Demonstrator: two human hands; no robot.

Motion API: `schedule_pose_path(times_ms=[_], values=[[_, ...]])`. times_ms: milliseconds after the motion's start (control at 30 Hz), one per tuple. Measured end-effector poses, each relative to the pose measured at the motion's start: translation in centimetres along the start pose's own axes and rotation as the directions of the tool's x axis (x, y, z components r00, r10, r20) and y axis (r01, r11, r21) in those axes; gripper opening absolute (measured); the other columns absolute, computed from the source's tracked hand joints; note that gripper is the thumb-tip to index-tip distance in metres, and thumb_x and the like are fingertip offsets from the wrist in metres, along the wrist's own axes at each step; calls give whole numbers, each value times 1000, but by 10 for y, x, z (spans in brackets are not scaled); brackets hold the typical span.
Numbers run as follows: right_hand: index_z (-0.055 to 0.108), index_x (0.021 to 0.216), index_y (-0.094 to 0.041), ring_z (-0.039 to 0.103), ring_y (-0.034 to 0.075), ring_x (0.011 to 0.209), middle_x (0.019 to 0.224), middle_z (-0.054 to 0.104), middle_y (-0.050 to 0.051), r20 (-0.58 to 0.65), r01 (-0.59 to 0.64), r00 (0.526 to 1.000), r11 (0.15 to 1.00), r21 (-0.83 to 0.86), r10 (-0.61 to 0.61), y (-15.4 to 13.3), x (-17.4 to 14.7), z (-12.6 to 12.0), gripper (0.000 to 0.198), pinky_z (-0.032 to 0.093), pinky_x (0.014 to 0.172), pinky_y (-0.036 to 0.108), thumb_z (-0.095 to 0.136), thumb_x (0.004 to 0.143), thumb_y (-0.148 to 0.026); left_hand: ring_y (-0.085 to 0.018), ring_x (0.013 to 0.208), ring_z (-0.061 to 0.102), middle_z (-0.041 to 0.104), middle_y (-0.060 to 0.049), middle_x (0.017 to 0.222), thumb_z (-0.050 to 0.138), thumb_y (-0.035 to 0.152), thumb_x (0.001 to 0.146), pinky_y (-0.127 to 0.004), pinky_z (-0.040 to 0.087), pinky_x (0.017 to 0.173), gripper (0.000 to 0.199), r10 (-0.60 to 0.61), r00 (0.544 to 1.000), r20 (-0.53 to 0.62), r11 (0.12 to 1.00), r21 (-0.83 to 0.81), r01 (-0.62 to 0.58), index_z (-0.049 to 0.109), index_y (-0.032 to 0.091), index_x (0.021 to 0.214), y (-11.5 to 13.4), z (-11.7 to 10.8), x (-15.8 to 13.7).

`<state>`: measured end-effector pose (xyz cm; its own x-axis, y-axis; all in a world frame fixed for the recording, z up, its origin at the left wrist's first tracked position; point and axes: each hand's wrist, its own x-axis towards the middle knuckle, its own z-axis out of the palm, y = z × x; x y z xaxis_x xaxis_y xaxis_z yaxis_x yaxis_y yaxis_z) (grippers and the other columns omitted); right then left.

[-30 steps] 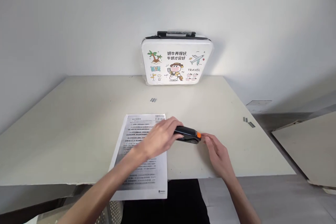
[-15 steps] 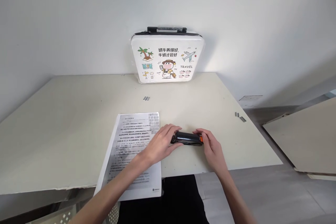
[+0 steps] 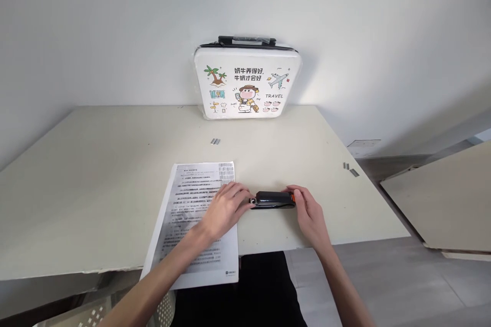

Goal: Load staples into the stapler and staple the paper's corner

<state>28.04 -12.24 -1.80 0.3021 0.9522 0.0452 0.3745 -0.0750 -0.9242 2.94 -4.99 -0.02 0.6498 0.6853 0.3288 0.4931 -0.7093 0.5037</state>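
A black stapler (image 3: 274, 199) with an orange part at its right end lies crosswise on the table. My right hand (image 3: 310, 214) holds that orange end between thumb and fingers. At the stapler's left end, where a bit of bare metal shows, my left hand (image 3: 224, 210) pinches with thumb and fingertips; its exact grip is partly hidden. Under my left wrist and forearm lies a stack of printed paper (image 3: 184, 245), its lower edge jutting past the table's front edge.
A white case (image 3: 249, 82) with cartoon prints leans on the wall at the back. Small strips of staples (image 3: 215, 141) lie mid-table, with more staple pieces (image 3: 353, 172) near the right edge. A white panel (image 3: 445, 194) stands at the right.
My left hand has slid left from the stapler's body to its left tip, uncovering more of it. The right hand stays at the orange end. The view has shifted slightly.
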Motion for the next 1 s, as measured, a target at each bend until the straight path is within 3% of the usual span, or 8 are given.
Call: schedule_pose_path(times_ms=[167,267,367,467,767,867,1000], values=[[69,119,-24,70,26,111,124,75,11,8,1,1000,999,-32,0,0,-2,0,48,56,94,39,39,107,-59,-24,107,66,70,-6,114,60,29,106,-45,56,95,12,-8,1000,-19,1000,29,8,66,23,113,-11,-16,-17],[70,118,-24,71,26,110,124,76,11,3,11,1000,999,-42,-11,1,-1,0,48,56,92,38,39,107,-59,-26,123,62,68,-7,127,58,32,107,-49,53,105,19,-21,1000,-8,998,54,21,66,26,123,-18,-26,-27],[69,118,-23,71,26,110,124,76,12,5,15,1000,999,-39,-15,1,0,0,47,56,92,37,39,107,-59,-30,149,44,56,-9,153,60,41,106,-57,41,121,47,-64,997,54,991,118,57,52,29,150,-27,-35,-40],[69,117,-24,70,26,110,125,75,11,6,9,1000,999,-36,-9,1,0,0,46,55,92,38,40,108,-58,-32,158,30,43,-9,167,60,48,104,-59,33,126,67,-117,988,106,978,187,95,35,30,164,-37,-44,-54],[70,119,-25,70,26,111,127,74,10,15,-4,1000,1000,-10,4,2,-1,0,45,55,93,37,41,108,-58,-32,157,33,42,-7,167,57,46,106,-59,35,126,62,-116,990,86,959,268,89,39,31,163,-63,-77,-79],[69,121,-25,70,26,111,127,74,9,23,-10,1000,1000,-14,11,2,-1,0,45,55,92,37,40,108,-57,-31,150,45,56,-8,155,56,41,106,-57,41,122,48,-87,996,1,968,237,84,50,29,153,-64,-82,-68],[70,122,-25,70,26,111,128,74,10,26,1,1000,1000,-28,0,2,-1,0,47,55,92,37,39,108,-58,-28,128,62,70,-9,131,52,35,107,-51,51,110,29,-87,987,-134,972,206,114,64,26,132,-76,-75,-31]])
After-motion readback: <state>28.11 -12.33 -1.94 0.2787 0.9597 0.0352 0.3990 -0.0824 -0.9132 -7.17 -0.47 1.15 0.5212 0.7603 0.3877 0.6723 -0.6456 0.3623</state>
